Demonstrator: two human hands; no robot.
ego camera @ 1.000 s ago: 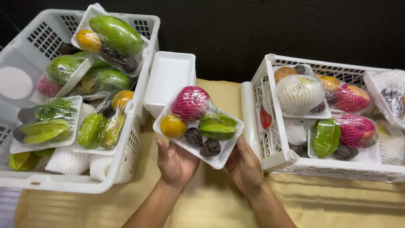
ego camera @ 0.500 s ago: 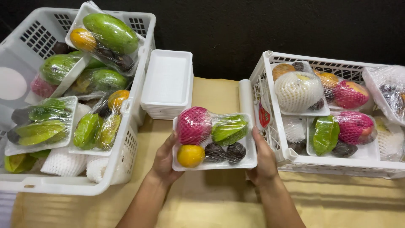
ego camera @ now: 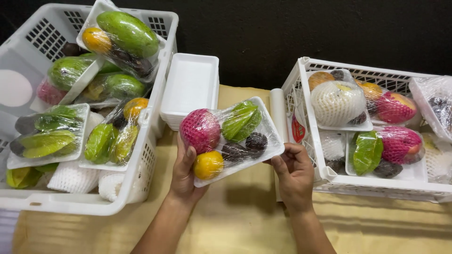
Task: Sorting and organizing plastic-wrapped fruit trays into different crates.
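both the left hand and right hand grip the wrapped fruit tray, fingers partly hidden beneath it.

The white foam tray of plastic-wrapped fruit has been turned between the left hand and the right hand; its red netted fruit is now held up at the left, its orange citrus fruit low beside the left thumb, its green star fruit at the far side; the tray has been tilted, its right corner raised.
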